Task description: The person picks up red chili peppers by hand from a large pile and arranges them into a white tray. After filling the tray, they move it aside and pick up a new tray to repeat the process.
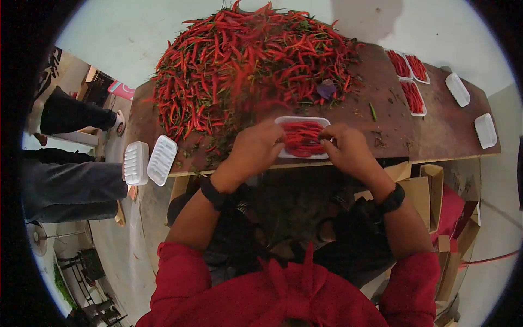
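Observation:
A white foam tray (324,121) lies at the table's front edge with a layer of red chillies (302,138) in it. At the tray's left end, my left hand (260,144) has its fingers curled together over the chilli ends; what they hold, if anything, is hidden. My right hand (347,144) is at the right end, thumb and fingers pinched on the chilli tips. Behind the tray rises a large heap of red chillies (218,65) with green stems, partly blurred in the middle.
Filled trays (412,97) stand at the back right, with empty white trays (485,131) farther right. More empty trays (162,160) are stacked at the left edge. One green chilli (372,111) lies on the brown table (392,131). Cardboard boxes (417,199) sit below; people's legs (76,185) show left.

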### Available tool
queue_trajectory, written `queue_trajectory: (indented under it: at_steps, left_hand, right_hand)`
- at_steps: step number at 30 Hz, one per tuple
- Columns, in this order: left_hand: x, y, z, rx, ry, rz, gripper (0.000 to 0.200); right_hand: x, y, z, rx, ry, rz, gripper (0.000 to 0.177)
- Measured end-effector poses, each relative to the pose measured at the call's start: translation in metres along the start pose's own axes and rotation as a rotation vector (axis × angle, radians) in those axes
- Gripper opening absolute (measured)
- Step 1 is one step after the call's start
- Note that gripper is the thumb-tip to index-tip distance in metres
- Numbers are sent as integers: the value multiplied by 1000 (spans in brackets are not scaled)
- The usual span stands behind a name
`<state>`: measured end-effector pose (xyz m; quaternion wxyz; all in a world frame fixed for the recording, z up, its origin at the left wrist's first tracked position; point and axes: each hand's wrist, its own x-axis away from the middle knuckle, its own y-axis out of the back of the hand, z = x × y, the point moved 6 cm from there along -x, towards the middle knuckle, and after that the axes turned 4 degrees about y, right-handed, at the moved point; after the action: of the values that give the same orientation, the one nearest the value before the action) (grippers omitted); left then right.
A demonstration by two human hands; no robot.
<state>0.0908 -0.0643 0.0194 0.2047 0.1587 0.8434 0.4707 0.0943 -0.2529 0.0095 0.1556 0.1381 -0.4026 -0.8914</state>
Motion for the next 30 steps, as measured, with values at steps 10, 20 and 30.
queue_trajectory:
  at_steps: [10, 20, 30]
  left_hand:
    - [1, -3, -4, 10, -43, -5, 14]
    - [-1, -19, 3, -12, -33, -18, 13]
    - [-3, -25, 8, 54, -4, -22, 17]
  right_hand:
    - [-2, -1, 10, 57, -43, 59, 18]
    - [0, -10, 12, 137, 6, 90, 19]
    - [0, -24, 20, 84, 93, 45, 20]
